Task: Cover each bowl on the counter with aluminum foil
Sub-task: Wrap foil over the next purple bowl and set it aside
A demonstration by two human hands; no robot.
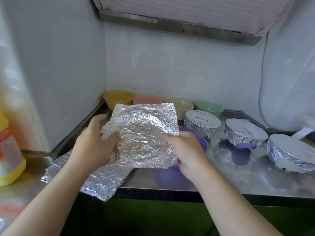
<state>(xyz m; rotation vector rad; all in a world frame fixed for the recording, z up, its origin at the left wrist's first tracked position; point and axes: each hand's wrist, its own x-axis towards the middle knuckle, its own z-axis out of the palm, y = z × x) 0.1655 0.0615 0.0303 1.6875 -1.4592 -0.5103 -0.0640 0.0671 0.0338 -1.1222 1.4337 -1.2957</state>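
A crinkled sheet of aluminum foil [144, 133] is held up over a purple bowl [201, 140], which mostly hides behind it. My left hand [95, 142] grips the sheet's left edge and my right hand [184, 150] pinches its right edge. More foil sheets [102, 181] lie flat on the counter under my left arm. Three bowls stand wrapped in foil to the right: one [202, 124], a second with a purple base [244, 134], and a third [289, 153]. Uncovered bowls line the back wall: yellow [118, 98], pink [147, 99], cream [183, 106], green [209, 107].
The steel counter [238, 176] ends at a dark front edge. A yellow bottle [10, 150] stands at the left. White tiled walls close the corner, with a range hood [187, 26] overhead and a white cable [260, 82] hanging at the right.
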